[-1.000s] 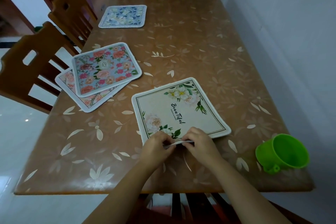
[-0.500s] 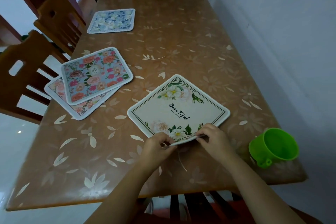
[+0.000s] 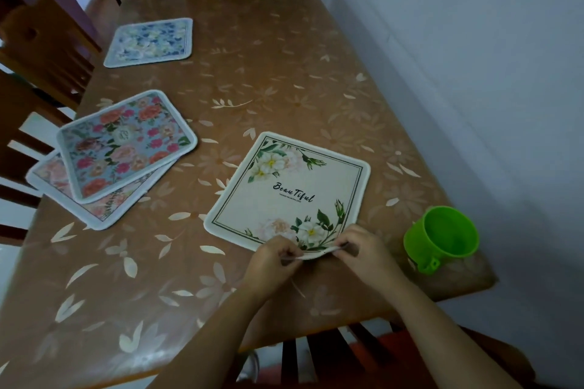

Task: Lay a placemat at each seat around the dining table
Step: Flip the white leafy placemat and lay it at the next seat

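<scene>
Though askew — placemat (image 3: 286, 189) corner between fingers (image 3: 349, 238)

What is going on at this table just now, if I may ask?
A person is setting placemats on the dining table. The left hand and right hand pinch the near corner of the cream placemat, lifting it slightly while the rest lies flat. By the left edge, a rose placemat lies askew on a pink placemat. A blue placemat lies alone farther along; a green cup stands right of the hands.
</scene>
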`<state>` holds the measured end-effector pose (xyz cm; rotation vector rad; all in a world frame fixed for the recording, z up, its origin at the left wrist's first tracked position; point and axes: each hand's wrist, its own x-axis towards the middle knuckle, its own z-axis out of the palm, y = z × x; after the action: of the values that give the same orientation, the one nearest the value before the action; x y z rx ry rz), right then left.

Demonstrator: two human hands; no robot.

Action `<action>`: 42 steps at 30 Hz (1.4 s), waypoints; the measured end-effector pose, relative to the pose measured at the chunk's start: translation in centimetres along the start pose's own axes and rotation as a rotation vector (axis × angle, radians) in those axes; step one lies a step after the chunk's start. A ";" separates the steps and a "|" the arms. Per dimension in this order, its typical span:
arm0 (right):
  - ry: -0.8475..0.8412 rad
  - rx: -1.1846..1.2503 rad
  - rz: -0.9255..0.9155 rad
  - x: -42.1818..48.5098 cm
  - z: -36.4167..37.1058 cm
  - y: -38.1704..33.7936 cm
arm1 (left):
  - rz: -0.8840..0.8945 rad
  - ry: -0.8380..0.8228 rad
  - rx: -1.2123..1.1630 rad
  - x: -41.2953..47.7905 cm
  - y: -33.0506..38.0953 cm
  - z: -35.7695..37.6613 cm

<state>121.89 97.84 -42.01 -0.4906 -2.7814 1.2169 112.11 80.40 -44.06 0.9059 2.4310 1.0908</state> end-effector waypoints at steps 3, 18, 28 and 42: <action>0.029 0.010 0.010 -0.3 -0.6 0.6 | 0.038 -0.010 0.052 0.4 -0.3 0.4; -0.085 -0.190 -0.006 -0.3 0.4 1.2 | 0.028 0.019 0.030 1.7 0.0 1.9; -0.004 -0.121 0.049 0.7 1.5 0.8 | 0.121 0.015 0.166 2.1 -0.8 1.6; -0.026 -0.228 0.020 0.6 3.1 2.6 | 0.008 -0.038 0.274 0.3 -3.3 0.2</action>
<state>121.39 97.54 -46.05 -0.5215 -2.9608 0.9188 110.63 79.01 -46.70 1.0077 2.5880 0.7458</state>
